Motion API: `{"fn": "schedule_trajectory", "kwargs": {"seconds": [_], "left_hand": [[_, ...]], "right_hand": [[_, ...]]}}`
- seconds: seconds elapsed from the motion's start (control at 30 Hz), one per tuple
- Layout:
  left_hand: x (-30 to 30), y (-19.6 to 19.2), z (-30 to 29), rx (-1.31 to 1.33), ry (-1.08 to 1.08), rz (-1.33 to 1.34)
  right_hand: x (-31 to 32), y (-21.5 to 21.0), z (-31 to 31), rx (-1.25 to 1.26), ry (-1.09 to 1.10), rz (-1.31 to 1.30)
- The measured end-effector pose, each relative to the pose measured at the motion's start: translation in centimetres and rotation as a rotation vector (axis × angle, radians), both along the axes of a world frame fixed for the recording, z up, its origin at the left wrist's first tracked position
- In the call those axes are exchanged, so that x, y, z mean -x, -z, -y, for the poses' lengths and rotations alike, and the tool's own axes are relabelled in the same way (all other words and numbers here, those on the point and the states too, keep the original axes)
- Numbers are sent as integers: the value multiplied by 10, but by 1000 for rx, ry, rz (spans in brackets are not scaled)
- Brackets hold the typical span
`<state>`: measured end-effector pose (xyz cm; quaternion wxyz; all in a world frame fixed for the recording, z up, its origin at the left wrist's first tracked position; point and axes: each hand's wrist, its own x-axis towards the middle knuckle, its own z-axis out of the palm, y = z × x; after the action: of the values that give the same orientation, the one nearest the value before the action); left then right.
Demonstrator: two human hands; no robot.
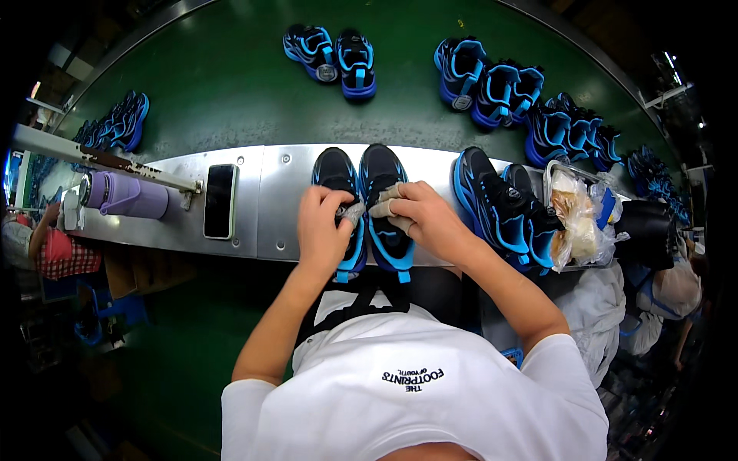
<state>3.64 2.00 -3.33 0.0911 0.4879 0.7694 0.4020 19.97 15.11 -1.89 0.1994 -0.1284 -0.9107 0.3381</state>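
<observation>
Two black sneakers with blue soles and light-blue collars stand side by side on the metal ledge before me, toes away from me. My left hand [324, 229] is closed, fingers curled at the lacing area of the left sneaker [335, 166]. Over the right sneaker [383, 167], my right hand [425, 217] bends its fingers onto the upper, their tips toward the gap between the shoes. Pale finger covers wrap several fingers on both hands. What lies right under the fingertips is hidden.
More sneakers [492, 196] stand right of my hands, next to a tray of plastic-wrapped items [576, 211]. A phone [221, 201] and a purple bottle [132, 196] rest at left. Several sneakers [357, 65] sit on the green surface [231, 77] beyond. A metal bar [100, 157] crosses the left side.
</observation>
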Motion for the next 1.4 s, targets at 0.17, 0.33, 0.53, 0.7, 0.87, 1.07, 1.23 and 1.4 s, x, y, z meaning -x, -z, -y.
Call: {"fn": "schedule_trajectory", "kwargs": {"seconds": [0.17,0.33,0.53,0.7,0.87,1.07,1.23,1.4], "left_hand": [[-13,3,-1,-77,-9,-96],[1,1,0,38,-88,377],[7,5,0,38,55,343],[16,7,6,62,163,620],[9,-3,8,41,54,363],[24,-11,1,165,362,523],[15,-20,5,215,158,374],[32,-11,5,206,314,604]], "right_hand": [[-8,9,-2,82,127,14],[-6,1,-27,459,-77,36],[-3,-4,-5,255,127,24],[-3,1,-11,349,-116,-33],[7,23,0,158,38,-48],[-11,-6,-22,353,-170,96],[3,-13,-9,99,114,182],[1,-8,-9,535,-67,5]]}}
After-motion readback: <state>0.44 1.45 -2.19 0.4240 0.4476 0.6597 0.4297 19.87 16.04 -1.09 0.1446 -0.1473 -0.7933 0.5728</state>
